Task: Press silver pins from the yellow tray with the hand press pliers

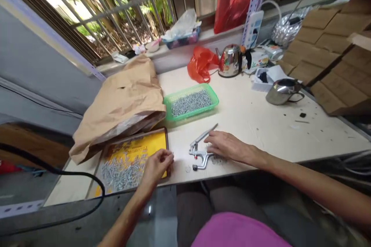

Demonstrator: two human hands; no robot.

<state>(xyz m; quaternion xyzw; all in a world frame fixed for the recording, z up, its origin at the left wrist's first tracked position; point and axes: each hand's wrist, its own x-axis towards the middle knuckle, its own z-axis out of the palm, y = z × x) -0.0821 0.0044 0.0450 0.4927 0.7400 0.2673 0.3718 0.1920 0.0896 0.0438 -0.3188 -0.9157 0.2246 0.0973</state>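
Observation:
My left hand (159,166) is closed in a pinch at the right edge of the dark-rimmed tray (166,139); the tiny piece between its fingertips is too small to name. Silvery metal pieces (121,173), screw-like in shape, lie heaped over the tray's yellow bottom. My right hand (224,146) curls over the handle side of silver hand pliers (203,156) with a C-shaped jaw, which lie on the table. One handle sticks out past the fingers; the other runs under the hand. Small clear pieces (218,159) lie below that hand.
Behind the tray stands a green tub (213,96) of small metal pieces. A brown paper bag (121,96) leans over the back left. Farther back are a red plastic bag (201,63) and a kettle (231,61). At right are a metal pitcher (279,93) and cardboard (327,54).

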